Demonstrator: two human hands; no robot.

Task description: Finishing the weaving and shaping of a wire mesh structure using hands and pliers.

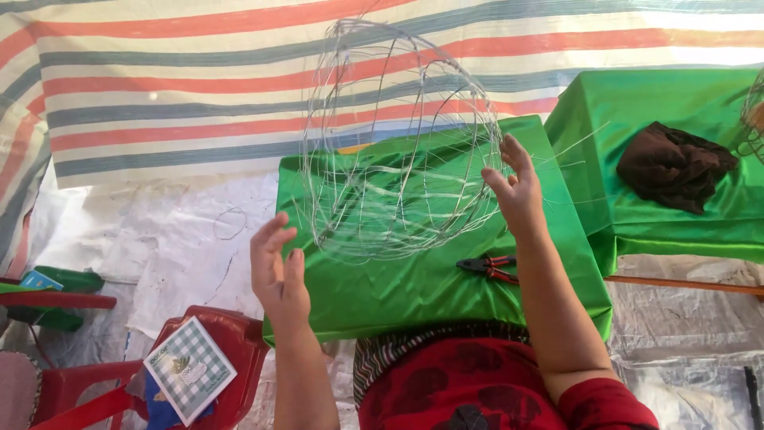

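A rounded wire frame of thin silvery wire stands tilted on a table covered in green cloth. My right hand is at the frame's right rim, which passes between its thumb and fingers. My left hand is raised near the frame's lower left side, fingers apart and holding nothing; it looks just clear of the wire. Red-handled pliers lie on the green cloth below my right wrist.
A second green-covered table at the right carries a dark brown cloth and another wire piece at the edge. A red plastic chair at lower left holds a checked packet. A striped tarp hangs behind.
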